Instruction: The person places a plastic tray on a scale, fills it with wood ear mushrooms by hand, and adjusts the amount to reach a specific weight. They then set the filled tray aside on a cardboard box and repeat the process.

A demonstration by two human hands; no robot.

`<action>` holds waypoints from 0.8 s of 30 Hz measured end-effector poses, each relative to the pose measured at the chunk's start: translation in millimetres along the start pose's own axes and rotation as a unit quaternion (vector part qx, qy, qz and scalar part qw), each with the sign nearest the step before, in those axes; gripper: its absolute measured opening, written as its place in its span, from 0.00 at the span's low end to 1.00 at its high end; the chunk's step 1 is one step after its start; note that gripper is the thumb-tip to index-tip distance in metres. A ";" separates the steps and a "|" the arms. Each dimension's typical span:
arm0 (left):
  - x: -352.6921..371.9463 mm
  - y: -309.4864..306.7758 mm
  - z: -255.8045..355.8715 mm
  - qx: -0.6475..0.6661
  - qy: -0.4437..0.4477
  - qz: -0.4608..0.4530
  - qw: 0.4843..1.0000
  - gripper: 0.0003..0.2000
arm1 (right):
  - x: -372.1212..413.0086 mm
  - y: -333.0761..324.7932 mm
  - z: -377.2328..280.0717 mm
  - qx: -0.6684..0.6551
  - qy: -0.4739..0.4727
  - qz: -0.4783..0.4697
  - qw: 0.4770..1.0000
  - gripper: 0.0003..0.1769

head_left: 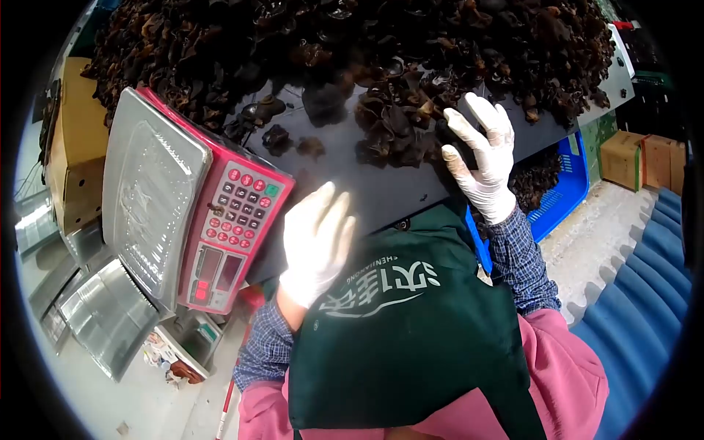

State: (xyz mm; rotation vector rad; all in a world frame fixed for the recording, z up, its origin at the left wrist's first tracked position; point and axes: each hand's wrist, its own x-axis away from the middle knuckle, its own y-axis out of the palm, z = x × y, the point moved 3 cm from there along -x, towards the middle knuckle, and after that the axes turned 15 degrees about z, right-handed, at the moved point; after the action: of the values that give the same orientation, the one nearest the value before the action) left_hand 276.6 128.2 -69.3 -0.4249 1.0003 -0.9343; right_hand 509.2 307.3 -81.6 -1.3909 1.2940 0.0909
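My left hand [315, 238], in a white glove, is over the front part of the dark table, just right of the red scale [235, 213]. Its fingers are extended, slightly blurred, with nothing in them. My right hand [484, 158], also gloved, has its fingers spread beside a small cluster of dark wood-ear-like fungus [396, 121]; it holds nothing visible. A large heap of the same dark fungus [220, 44] covers the back of the table. A few loose pieces [276, 139] rest between the scale and the cluster.
The scale's clear-looking tray [150, 198] is at the left. A blue crate [568, 183] with dark pieces stands below the table's right edge. Cardboard boxes are at the left [77, 147] and right [623, 160]. Metal containers [106, 312] stand lower left, blue corrugated sheeting [638, 315] lower right.
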 end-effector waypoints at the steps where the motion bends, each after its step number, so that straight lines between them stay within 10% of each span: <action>1: 2.3 -4.4 -1.0 -0.025 -0.008 0.000 1.000 0.21 | -2.3 -3.8 -1.1 -0.002 0.014 -0.012 1.000 0.26; 14: 20.1 -10.3 3.0 -0.157 -0.096 0.006 0.983 0.25 | -5.9 -2.9 5.0 -0.022 0.057 0.094 0.994 0.20; 24: -7.1 25.4 5.0 0.050 -0.019 -0.012 0.998 0.35 | -1.7 -3.7 4.9 -0.012 0.101 0.082 0.991 0.22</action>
State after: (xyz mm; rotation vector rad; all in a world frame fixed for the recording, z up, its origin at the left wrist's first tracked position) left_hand 291.2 147.7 -80.5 -0.3695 0.9107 -0.9903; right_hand 514.1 310.9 -79.6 -1.3387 1.5795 0.0801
